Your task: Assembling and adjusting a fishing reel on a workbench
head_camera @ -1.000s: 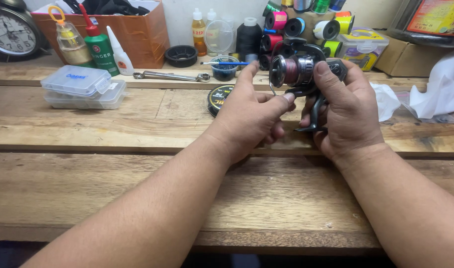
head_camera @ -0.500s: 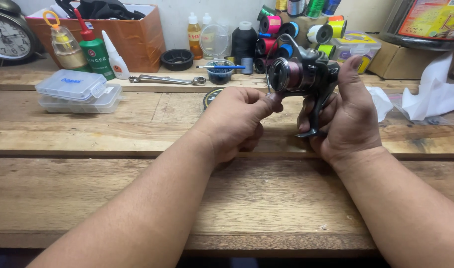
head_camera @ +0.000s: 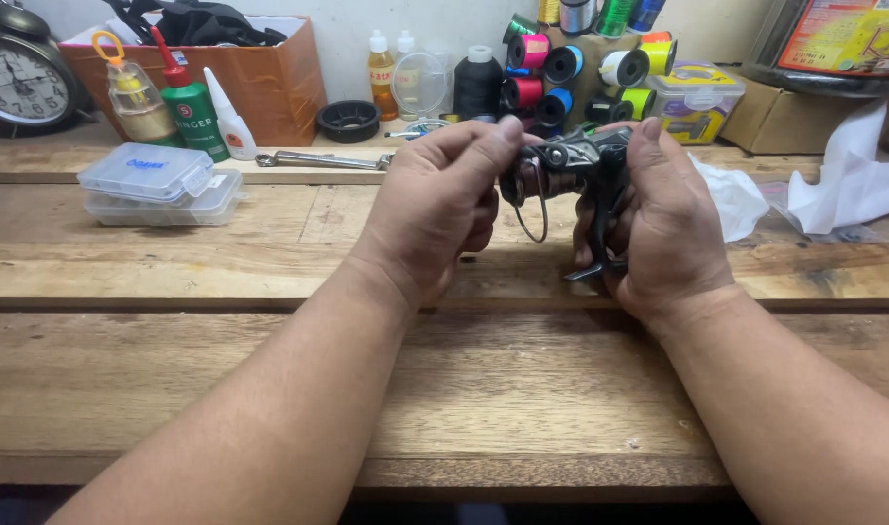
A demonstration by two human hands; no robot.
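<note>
head view: hands point(head_camera: 551, 209) mid-bench, likely clear

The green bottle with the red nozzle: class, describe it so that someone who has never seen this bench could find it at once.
Start at the wooden workbench and look to its far left, where a brown cardboard box stands against the wall. The green bottle stands upright just in front of that box. A yellowish bottle with an orange ring cap is on its left and a small white bottle on its right; it alone is green with a long red spout.
</note>
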